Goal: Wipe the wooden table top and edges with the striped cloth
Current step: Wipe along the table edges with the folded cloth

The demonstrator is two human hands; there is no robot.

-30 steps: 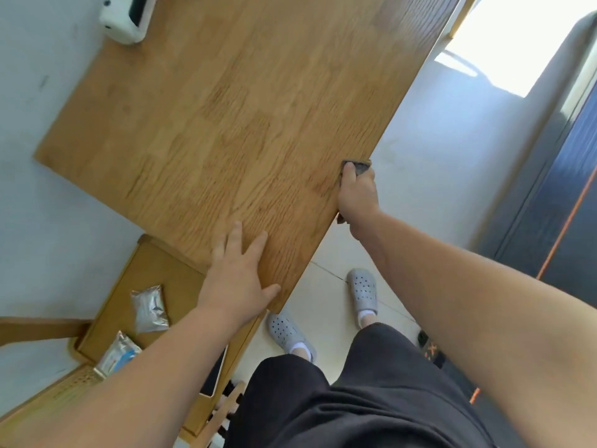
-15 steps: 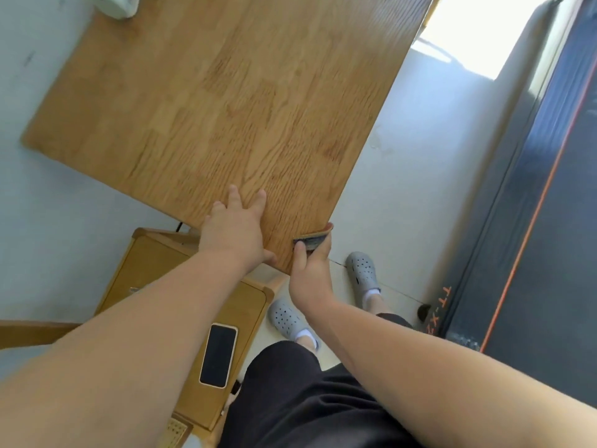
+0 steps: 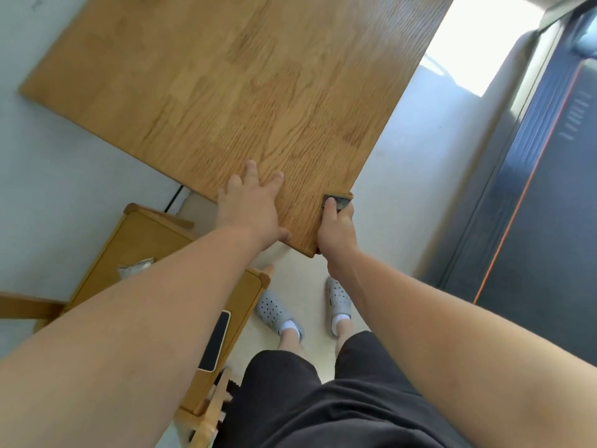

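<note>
The wooden table top (image 3: 245, 92) fills the upper middle of the view, its near corner pointing at me. My right hand (image 3: 336, 229) grips the dark striped cloth (image 3: 339, 202) against the table's right edge, just above that corner; only a small folded patch of cloth shows past my thumb. My left hand (image 3: 253, 208) lies flat on the table top near the left edge, fingers spread, thumb at the rim.
A low wooden side table (image 3: 145, 240) stands at lower left with a phone (image 3: 214, 341) and a silver packet (image 3: 135, 266) on it. A dark treadmill (image 3: 533, 189) runs along the right. My feet in grey clogs (image 3: 277, 312) stand on pale floor.
My right hand slid the cloth down the right edge toward the near corner, then moved slightly back up it. The left hand stayed flat on the top.
</note>
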